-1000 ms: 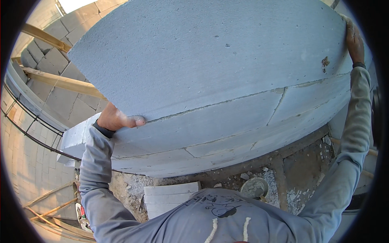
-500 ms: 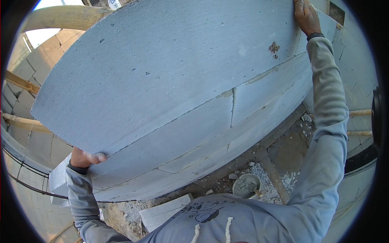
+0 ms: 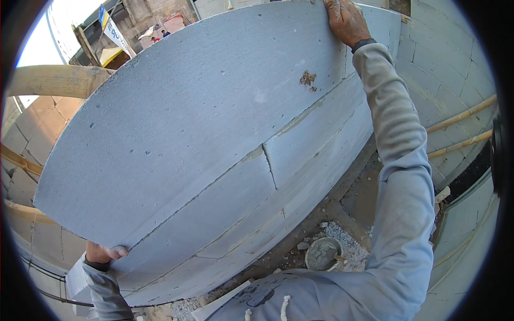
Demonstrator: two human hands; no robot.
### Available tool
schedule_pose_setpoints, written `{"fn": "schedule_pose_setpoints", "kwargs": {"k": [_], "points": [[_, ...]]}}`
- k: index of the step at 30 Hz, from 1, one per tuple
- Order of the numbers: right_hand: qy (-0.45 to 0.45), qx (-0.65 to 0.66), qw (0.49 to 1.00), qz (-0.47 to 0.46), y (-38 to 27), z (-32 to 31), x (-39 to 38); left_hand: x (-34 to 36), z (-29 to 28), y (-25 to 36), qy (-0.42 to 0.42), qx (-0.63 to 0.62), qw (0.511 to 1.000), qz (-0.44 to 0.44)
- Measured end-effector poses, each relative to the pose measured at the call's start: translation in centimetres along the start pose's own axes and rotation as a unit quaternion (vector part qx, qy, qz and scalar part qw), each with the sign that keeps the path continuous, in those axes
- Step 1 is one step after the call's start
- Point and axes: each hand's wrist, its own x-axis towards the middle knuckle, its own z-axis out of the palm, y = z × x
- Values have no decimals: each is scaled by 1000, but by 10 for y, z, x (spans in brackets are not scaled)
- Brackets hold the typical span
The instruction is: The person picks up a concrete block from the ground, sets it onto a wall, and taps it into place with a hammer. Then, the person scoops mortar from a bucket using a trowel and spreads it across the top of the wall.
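Note:
A large pale grey aerated concrete block [image 3: 187,112], pitted and with a brown chipped spot, sits on top of a wall of similar blocks [image 3: 225,214]. A thin joint line runs beneath its lower edge. At its lower left corner is my left hand [image 3: 105,252], thumb pressed on the face and the other fingers hidden behind the end. My right hand [image 3: 348,22] grips the top edge near the far right end, its fingers partly cut off by the picture's upper rim.
On the ground below stands a bucket of grey mortar [image 3: 323,253] amid white rubble [image 3: 348,246]. Wooden poles [image 3: 53,80] lie behind the wall at left. More poles [image 3: 463,115] lean at right near another block wall [image 3: 439,64]. A banner [image 3: 114,32] shows beyond.
My view has shifted, so the block and right arm appear farther left, and more background shows past the top edge. Both hands stay on the block at about the same places.

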Motion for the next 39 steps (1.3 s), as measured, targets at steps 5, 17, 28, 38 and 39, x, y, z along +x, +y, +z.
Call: {"fn": "schedule_pose_setpoints", "kwargs": {"k": [5,17,28,38,39], "points": [[-156,15,964,215,-14,5,-4,22,-5,16,3,-169,980,-105],[-190,-15,961,201,-9,-12,8,54,-25,51,60,-364,904,-217],[-261,79,923,271,9,-19,19,49,-17,48,74,-385,885,-250],[-340,93,889,293,35,-37,47,57,-24,56,82,-427,869,-235],[-342,90,890,289,40,-31,41,59,-23,56,74,-434,870,-222]]}}
